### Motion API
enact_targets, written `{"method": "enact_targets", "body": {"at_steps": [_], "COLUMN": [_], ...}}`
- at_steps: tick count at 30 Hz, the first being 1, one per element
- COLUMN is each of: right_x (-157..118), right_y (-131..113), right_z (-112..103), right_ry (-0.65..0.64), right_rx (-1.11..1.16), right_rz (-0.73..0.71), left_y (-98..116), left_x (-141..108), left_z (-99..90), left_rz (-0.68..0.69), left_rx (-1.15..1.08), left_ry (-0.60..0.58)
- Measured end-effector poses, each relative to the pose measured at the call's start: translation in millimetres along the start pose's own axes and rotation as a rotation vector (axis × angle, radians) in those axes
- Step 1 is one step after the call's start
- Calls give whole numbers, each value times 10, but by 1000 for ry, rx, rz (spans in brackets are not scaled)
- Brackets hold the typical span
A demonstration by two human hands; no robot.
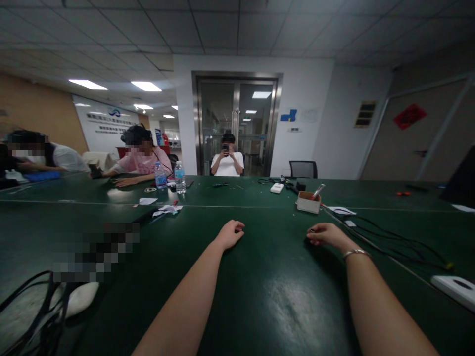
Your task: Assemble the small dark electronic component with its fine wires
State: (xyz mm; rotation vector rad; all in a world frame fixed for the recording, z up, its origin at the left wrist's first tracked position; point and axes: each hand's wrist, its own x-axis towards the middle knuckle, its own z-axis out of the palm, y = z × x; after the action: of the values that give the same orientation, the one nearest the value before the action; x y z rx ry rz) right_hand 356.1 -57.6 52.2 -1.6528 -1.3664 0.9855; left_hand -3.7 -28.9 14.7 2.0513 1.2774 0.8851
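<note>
hands well apart at green desk, left hand loosely curled, thumb off fingers, right hand bunched, can't tell if gripping anything, small open box just beyond right hand, white paper beside box.

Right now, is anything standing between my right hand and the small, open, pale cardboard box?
Nothing visible: only dark green tabletop separates your right hand from the small, open, pale cardboard box. The thin black cables lie off to the right.
</note>
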Motion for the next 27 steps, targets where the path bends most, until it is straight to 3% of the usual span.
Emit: {"method": "enact_targets", "body": {"at_steps": [4,7,10,15,18,22,27], "right_x": [50,115,189,308,354,349,286], "right_y": [45,30,-82,-377,-495,-527,-496], "right_z": [147,413,857,1794,2146,2226,2179], "right_ry": [90,94,-37,-195,-147,-54,16], "right_rx": [52,135,135,13,-196,-347,-145], "right_rz": [-27,-79,-153,-328,-439,-443,-521], "left_y": [-2,7,48,103,72,28,-24], "left_x": [-8,-8,-12,4,34,72,108], "left_z": [-10,-6,7,26,26,30,31], "left_rz": [-9,-11,32,180,212,161,128], "left_rx": [-2,-2,-50,-65,47,121,34], "left_ry": [-13,-10,22,151,169,219,310]}}
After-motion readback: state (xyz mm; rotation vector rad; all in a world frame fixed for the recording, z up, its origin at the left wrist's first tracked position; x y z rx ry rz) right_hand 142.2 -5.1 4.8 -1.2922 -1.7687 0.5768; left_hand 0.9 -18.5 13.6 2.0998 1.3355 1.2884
